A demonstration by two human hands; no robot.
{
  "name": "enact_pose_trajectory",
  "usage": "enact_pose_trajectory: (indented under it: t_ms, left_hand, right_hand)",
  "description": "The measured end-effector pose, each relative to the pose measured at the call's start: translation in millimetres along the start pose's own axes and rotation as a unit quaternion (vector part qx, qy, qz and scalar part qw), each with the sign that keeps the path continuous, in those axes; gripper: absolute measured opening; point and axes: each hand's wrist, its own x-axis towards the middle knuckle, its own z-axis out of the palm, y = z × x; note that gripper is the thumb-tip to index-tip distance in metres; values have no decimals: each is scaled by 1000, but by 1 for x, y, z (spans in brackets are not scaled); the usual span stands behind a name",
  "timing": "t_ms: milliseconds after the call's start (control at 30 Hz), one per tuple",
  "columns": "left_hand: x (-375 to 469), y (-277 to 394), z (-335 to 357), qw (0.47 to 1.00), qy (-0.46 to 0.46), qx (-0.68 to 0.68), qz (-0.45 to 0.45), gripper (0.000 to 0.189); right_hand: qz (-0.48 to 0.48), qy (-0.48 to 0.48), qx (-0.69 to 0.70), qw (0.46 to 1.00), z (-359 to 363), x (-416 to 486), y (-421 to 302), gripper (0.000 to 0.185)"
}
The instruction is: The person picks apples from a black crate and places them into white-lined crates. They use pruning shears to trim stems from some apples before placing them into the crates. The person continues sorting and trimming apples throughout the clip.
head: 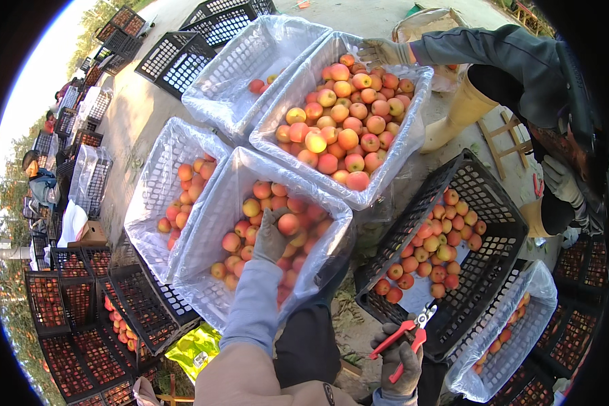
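My left hand [272, 238], in a grey glove, reaches into a plastic-lined crate [203, 299] of red-yellow apples, its fingers around one apple [288, 224]. At the lower right my right hand [403, 363], also gloved, holds red-handled pruning shears [408, 335] with the blades pointing up. Beside the shears stands a black plastic crate [492, 203], tilted in view, with apples and a pale sheet inside. A fuller lined crate of apples [347, 122] lies beyond my left hand.
A co-worker's gloved hand [385, 52] rests at the full crate's far edge; that person's other hand [562, 180] is at the right. Two more lined crates [152, 203] [233, 66] hold some apples. Stacked black crates [71, 335] stand left, a small wooden frame [502, 144] right.
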Motion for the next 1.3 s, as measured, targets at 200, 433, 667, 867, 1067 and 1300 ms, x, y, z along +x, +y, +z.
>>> enact_pose_trajectory:
  t_ms: [200,433,667,867,1067,1300]
  left_hand:
    - [-17,-32,-17,909,141,-358,-159,71]
    - [-45,-41,-43,919,218,-266,-192,43]
    - [-31,-30,-22,970,188,-52,-146,34]
    - [19,14,42,880,54,465,-79,63]
    - [12,51,42,950,170,245,97,61]
    - [47,122,94,878,113,358,298,61]
  right_hand:
    - [0,19,-1,1000,2,5,5,76]
    - [23,21,-63,998,0,17,17,69]
    - [60,7,-71,996,2,25,32,68]
    - [79,3,-96,992,5,27,35,67]
    - [65,-13,-92,994,7,27,29,67]
    - [152,-114,-119,974,14,13,17,60]
